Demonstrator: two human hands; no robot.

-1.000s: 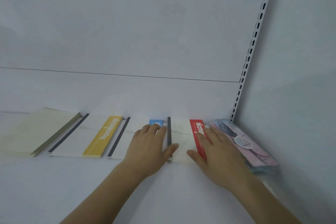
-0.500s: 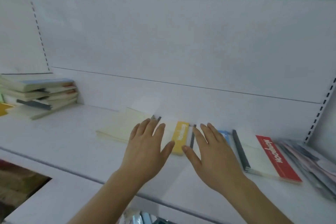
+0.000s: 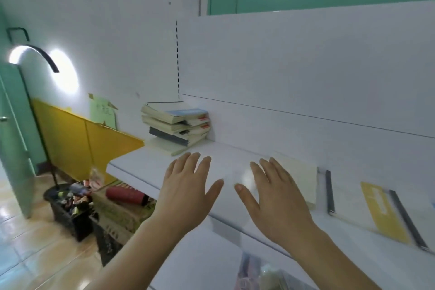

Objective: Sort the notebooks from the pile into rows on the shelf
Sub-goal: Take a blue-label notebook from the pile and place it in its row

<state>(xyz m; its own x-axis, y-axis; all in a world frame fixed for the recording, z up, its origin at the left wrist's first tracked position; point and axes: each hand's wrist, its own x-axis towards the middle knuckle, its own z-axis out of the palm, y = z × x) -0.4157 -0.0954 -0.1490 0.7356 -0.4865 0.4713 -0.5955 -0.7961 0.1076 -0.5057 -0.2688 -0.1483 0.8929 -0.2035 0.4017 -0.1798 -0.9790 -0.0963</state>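
Observation:
A pile of notebooks [image 3: 176,125] lies stacked at the left end of the white shelf [image 3: 146,165], against the back panel. My left hand [image 3: 188,186] and my right hand [image 3: 273,193] hover side by side over the shelf with fingers spread, holding nothing. To the right a row lies flat: a cream notebook [image 3: 299,179], partly behind my right hand, then a white one with a dark spine [image 3: 329,192], then a white one with a yellow band [image 3: 381,212].
Left of the shelf stands a yellow board [image 3: 77,139] against the wall. On the floor sit a black basket of clutter [image 3: 68,205] and cardboard boxes [image 3: 120,214] with a red cylinder [image 3: 127,194] on top. A lamp [image 3: 33,54] glows on the wall.
Both hands have left the row and swung left along the shelf, fingers still spread. The view turned left with them, bringing the pile in and dropping the red notebook out.

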